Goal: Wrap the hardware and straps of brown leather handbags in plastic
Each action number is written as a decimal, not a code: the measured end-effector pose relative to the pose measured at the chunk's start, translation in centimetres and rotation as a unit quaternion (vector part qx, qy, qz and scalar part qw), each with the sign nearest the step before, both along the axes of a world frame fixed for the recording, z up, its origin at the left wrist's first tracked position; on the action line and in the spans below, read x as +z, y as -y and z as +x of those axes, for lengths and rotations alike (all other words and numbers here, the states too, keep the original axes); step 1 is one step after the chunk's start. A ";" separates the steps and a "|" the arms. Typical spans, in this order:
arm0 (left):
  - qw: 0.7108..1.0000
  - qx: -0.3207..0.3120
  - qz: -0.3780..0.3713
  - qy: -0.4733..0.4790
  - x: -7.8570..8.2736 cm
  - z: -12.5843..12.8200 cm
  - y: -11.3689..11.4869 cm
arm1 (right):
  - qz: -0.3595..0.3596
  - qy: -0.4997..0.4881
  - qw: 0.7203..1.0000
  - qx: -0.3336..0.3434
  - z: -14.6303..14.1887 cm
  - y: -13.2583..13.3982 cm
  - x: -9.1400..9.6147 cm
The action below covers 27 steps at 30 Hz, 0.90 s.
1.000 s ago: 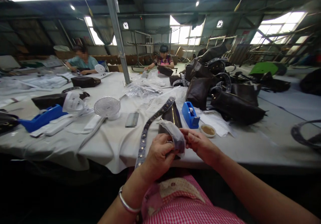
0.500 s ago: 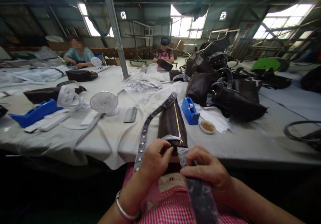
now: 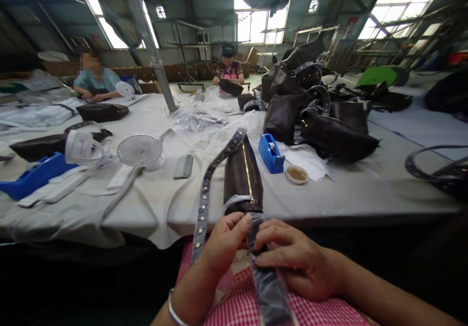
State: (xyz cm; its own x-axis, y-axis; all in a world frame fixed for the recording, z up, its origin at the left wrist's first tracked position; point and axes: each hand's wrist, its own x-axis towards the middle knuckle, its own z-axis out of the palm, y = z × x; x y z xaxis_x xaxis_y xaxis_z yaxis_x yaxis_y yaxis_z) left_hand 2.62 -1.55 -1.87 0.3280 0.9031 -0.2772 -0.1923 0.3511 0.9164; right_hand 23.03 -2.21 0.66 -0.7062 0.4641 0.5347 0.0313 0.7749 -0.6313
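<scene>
A dark brown leather bag [image 3: 243,177] with a brass zipper lies on the white-covered table [image 3: 358,194], its near end at the table's edge. Its studded strap [image 3: 205,194] runs along its left side and hangs over the edge. A strap wrapped in clear plastic film [image 3: 268,282] runs from the bag's near end down over my lap. My left hand [image 3: 223,240] pinches this wrapped strap at the top, fingers closed. My right hand [image 3: 296,260] presses on it from the right, fingers curled round it.
A blue tape dispenser [image 3: 270,153] and a small dish [image 3: 297,174] sit right of the bag. A pile of dark bags [image 3: 314,106] fills the back right. Two white fans [image 3: 141,150], another blue dispenser [image 3: 31,177] lie left. Two people sit at the far side.
The bag came down from my hands onto the table. My hands dropped toward my lap, and the plastic-wrapped strap now stretches down over my lap.
</scene>
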 end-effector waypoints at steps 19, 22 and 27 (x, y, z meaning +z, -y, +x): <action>0.793 0.101 0.488 -0.351 0.9 -0.3 0.9 | 0.108 -0.015 0.975 -0.196 0.5 -4.7 -3.1; 0.758 0.035 0.574 -0.308 1.9 -0.6 0.4 | 0.091 -0.033 0.976 -0.196 0.1 -4.7 -3.0; 0.870 0.033 0.463 -0.164 4.1 0.3 -1.3 | 0.049 -0.048 0.978 -0.198 -0.6 -4.6 -2.6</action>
